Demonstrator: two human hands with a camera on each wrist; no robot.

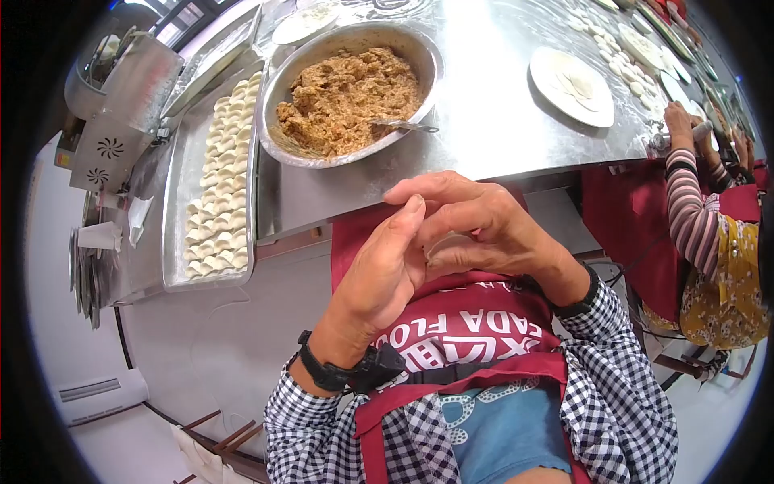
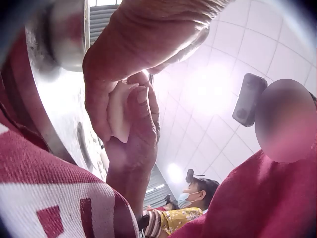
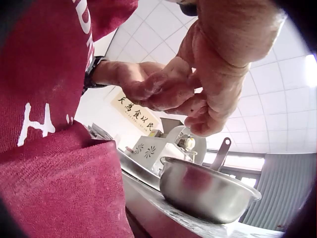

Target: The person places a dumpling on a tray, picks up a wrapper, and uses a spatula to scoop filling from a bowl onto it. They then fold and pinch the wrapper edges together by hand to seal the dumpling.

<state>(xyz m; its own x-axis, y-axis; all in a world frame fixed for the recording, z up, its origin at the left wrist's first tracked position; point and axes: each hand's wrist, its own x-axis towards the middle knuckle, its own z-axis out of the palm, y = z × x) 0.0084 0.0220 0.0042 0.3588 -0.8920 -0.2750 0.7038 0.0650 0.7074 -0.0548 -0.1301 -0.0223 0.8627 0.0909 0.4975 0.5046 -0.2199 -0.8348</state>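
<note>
In the head view my left hand (image 1: 379, 274) and right hand (image 1: 496, 230) meet in front of the apron, just short of the table edge. Between them is a pale dough dumpling (image 2: 119, 111), mostly hidden by fingers in the head view. The left wrist view shows fingers and thumbs of both hands pinching its folded edge. From the right wrist side, a bit of the dough shows among the curled fingers. Beyond the hands sits a big metal bowl (image 1: 270, 133) of brown minced filling (image 1: 351, 93), with a metal spoon (image 1: 403, 126) in it.
Left of the bowl lies a metal tray (image 1: 184, 202) with rows of shaped dumplings (image 1: 218, 210). A white plate (image 1: 571, 87) with flat wrappers is at right. Another person's hand (image 1: 680, 125) works with a rolling pin (image 1: 701, 129) near dough pieces (image 1: 625, 68). A metal machine (image 1: 121, 145) stands far left.
</note>
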